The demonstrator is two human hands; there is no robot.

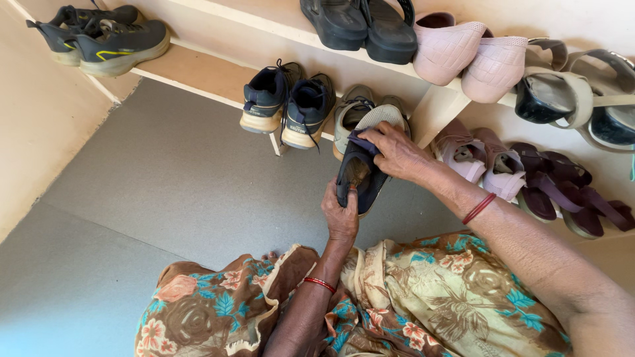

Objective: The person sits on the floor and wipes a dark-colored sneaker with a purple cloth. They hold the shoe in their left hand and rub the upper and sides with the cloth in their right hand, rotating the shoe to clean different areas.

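I wipe: left hand (340, 215) grips dark shoe (360, 173); right hand (397, 151), at one o'clock, presses cloth (360, 140); next, likely turning it.

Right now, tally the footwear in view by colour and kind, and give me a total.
Dark grey sneakers with yellow trim: 2
Navy lace-up sneakers with tan soles: 2
Pale grey sneakers: 2
Dark blue shoe held by left hand and right hand: 1
Black sandals: 2
Pink quilted slip-ons: 2
Beige strapped sandals: 2
Mauve sneakers: 2
Maroon strapped sandals: 2
Total: 17
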